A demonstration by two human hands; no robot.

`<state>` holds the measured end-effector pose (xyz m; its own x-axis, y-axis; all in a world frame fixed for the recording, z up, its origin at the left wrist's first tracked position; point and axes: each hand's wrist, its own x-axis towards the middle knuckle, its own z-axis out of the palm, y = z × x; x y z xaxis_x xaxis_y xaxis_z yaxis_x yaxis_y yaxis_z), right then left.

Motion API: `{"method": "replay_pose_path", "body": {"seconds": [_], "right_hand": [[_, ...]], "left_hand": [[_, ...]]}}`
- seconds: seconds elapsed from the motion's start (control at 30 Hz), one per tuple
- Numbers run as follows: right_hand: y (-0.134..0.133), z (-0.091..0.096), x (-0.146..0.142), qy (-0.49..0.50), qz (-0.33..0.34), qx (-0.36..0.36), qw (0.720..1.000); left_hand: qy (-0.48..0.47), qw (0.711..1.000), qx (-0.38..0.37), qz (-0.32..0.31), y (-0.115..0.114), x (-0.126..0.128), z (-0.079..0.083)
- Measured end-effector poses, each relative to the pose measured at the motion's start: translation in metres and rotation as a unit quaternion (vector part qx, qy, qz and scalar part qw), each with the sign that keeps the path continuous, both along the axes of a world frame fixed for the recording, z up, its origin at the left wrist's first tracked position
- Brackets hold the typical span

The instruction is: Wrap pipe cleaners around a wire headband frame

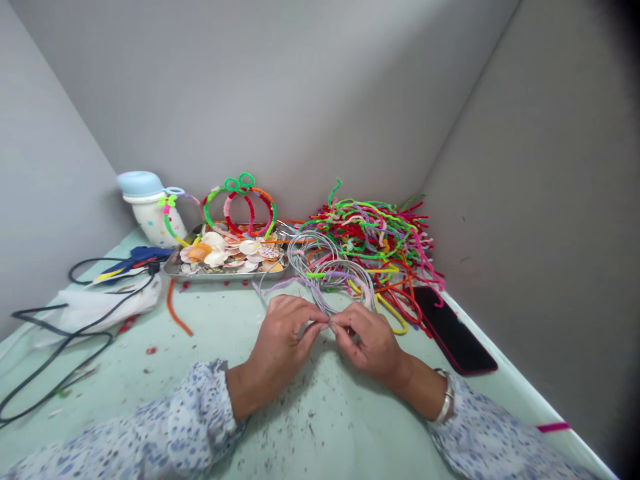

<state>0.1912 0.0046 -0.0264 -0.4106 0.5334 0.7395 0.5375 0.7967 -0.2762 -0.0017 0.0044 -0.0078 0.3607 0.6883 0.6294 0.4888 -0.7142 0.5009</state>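
My left hand and my right hand meet over the pale green table, fingertips pinched together. Between them they hold a thin grey wire hairband and a lilac pipe cleaner that trails off to the left. The hairband arcs up behind my right hand. More grey hairbands lie just behind it.
A heap of coloured pipe cleaners fills the back right corner. A metal tray of seashells holds wrapped hairbands. A blue-capped bottle, glue gun, black cables, and a dark phone also lie about.
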Motion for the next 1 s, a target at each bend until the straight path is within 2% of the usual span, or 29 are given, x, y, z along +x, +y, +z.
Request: {"method": "replay_pose_path", "body": {"seconds": [0.57, 1.0], "right_hand": [[-0.0008, 0.0031, -0.0004, 0.007, 0.001, 0.009, 1.000], [-0.0001, 0.0001, 0.0011, -0.016, -0.011, 0.041, 0.999]], "left_hand": [[-0.003, 0.999, 0.048, 0.000, -0.0007, -0.0010, 0.0053], [0.012, 0.999, -0.031, 0.007, -0.0008, 0.0003, 0.0022]]}}
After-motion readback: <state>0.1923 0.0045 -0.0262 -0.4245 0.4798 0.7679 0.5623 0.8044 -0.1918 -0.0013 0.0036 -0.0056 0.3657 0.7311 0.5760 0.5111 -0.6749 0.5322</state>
